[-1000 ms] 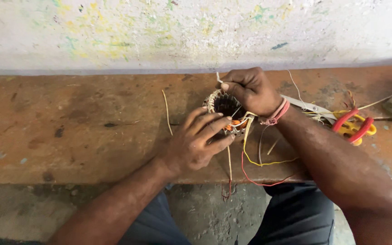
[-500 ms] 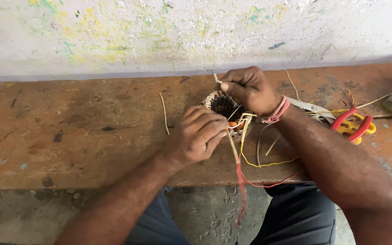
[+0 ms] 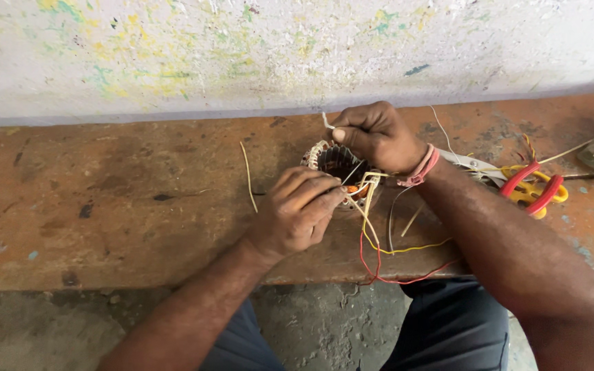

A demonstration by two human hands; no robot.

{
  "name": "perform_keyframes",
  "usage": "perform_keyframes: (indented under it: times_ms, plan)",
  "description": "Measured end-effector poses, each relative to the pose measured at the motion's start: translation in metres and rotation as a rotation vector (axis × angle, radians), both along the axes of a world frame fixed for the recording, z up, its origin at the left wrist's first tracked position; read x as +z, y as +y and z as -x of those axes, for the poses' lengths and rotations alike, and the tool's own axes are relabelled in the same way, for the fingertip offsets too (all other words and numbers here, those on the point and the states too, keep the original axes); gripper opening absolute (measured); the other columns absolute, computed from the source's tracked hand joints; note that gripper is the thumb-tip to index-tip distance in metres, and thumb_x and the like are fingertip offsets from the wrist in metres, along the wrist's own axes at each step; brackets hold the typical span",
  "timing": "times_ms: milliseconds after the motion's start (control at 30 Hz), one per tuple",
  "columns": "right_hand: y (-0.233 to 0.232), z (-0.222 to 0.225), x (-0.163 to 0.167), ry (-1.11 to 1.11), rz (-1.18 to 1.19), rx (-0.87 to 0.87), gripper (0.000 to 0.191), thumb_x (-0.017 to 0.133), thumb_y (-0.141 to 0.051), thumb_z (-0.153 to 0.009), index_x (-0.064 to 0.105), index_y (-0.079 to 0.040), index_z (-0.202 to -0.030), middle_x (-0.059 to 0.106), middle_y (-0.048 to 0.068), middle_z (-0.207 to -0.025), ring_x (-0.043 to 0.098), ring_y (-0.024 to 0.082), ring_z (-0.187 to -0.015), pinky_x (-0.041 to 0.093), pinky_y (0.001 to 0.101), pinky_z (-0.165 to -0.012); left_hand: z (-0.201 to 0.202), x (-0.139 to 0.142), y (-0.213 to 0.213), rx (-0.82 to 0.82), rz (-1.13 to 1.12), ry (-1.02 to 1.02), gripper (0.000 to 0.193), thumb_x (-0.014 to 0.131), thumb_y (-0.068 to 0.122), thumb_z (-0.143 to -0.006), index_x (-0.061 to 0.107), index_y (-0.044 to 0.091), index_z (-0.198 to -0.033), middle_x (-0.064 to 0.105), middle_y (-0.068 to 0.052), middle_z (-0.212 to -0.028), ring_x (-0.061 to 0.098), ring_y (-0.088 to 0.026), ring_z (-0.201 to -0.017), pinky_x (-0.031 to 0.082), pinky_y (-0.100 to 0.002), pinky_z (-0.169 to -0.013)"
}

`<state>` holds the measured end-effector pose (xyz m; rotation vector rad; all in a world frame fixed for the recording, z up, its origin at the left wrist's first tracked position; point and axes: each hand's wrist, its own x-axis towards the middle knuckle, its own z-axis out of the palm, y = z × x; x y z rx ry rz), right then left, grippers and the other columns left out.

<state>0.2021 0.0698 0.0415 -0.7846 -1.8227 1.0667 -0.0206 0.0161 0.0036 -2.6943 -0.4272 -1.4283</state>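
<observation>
Right hand [image 3: 378, 136] sits over the far side of a small round motor coil [image 3: 335, 161], fingers curled tight and pinching a thin pale string [image 3: 326, 121] that pokes up above the thumb. It looks like the string is pulled up so it stays tight around the windings. Left hand [image 3: 295, 211] comes in from the near side with its fingers pressed together, nipping the bundle of wires [image 3: 372, 227] right at the coil's rim, probably to keep them from slipping while the other hand pulls.

The coil rests on a worn brown bench [image 3: 105, 206], close to its middle and a bit nearer the far edge by the painted wall [image 3: 242, 48]. Yellow, red and pale wires run down from the coil and hang over the near edge of the bench (they loop past the person's knees). Red and yellow pliers [image 3: 534, 189] lie near the right end of the bench. A loose pale strip [image 3: 247, 175] lies just left of the coil.
</observation>
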Motion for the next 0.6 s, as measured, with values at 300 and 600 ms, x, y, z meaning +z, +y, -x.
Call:
perform_keyframes:
  times_ms: [300,600]
  plan:
    - [-0.003,-0.017,0.012,0.175,0.012,0.082,0.019,0.063,-0.015,-0.105,0.074,0.000,-0.104,0.064,0.003,-0.063,0.055,0.008,-0.050,0.044,0.0254,-0.047,0.002,-0.004,0.002,-0.023,0.023,-0.003,0.018,0.071,0.002,-0.093,0.067,0.000,-0.110,0.069,-0.014,-0.109,0.066,-0.031,-0.103,0.052,-0.048,-0.096]
    - [-0.078,0.011,0.035,0.081,-0.020,-0.262,0.016,0.065,-0.014,-0.101,0.074,-0.001,-0.099,0.069,0.002,-0.068,0.061,0.006,-0.056,0.046,0.0240,-0.049,-0.001,-0.009,0.007,-0.059,0.104,-0.080,0.016,0.075,0.005,-0.092,0.065,0.004,-0.105,0.069,-0.011,-0.108,0.066,-0.030,-0.103,0.050,-0.048,-0.099]
